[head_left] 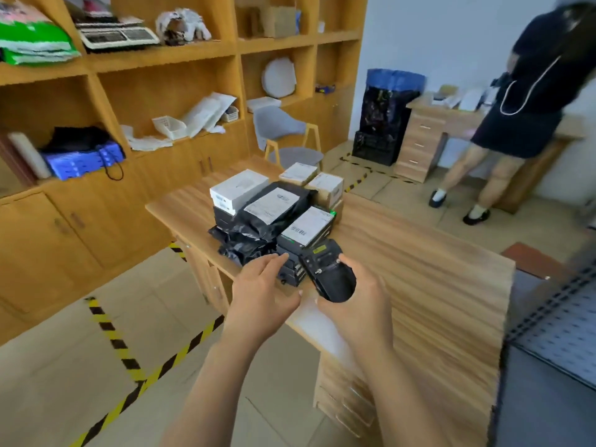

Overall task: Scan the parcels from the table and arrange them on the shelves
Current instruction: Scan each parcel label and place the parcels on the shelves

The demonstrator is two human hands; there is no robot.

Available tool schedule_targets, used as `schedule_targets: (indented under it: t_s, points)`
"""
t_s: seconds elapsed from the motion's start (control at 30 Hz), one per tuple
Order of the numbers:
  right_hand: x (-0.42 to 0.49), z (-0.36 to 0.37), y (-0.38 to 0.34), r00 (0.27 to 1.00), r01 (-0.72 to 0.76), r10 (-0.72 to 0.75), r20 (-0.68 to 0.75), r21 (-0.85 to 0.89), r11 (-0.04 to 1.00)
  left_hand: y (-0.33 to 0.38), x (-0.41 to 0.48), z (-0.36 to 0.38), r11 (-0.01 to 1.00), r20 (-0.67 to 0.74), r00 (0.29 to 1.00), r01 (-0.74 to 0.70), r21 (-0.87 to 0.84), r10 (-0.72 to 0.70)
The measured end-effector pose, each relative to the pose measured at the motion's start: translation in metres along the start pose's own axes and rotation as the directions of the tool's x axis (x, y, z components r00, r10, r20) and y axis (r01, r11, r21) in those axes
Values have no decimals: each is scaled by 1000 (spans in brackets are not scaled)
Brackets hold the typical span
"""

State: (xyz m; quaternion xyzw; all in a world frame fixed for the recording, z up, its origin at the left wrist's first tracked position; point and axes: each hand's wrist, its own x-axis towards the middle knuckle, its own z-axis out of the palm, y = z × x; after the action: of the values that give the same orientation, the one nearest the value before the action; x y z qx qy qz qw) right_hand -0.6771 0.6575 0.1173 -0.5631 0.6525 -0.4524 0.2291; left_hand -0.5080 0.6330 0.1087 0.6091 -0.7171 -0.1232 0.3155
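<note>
Parcels point(306, 230), mid-frame on table point(403, 269): rigid boxes point(238, 188), likely light, we take by the sides; limp mailers point(274, 208), underneath; our right hand point(358, 301) grips the scanner point(329, 275), left hand point(261, 295) hovers, fingers straight.

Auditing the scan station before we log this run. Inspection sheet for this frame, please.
Surface: wooden table, parcels piled towards its far left end.
Job's things: parcels stacked, black poly bags and boxes, several labels facing up; scanner in hand; shelves already hold mixed goods.
Clutter: white sheet at the table's near edge.
Grippers: left hand open, fingers reaching to a black labelled box; right hand grips the scanner.
Cables: black cord hangs from a blue crate on the shelves.
Surroundings: grey chair, hazard tape on the floor, another person at a desk.
</note>
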Motion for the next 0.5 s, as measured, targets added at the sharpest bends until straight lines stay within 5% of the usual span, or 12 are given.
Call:
schedule_targets:
  t_s: [0.5]
  points:
    - [155, 33, 58, 987, -125, 108, -117, -151, 981, -29, 177, 93, 999, 156, 986, -54, -4, 54]
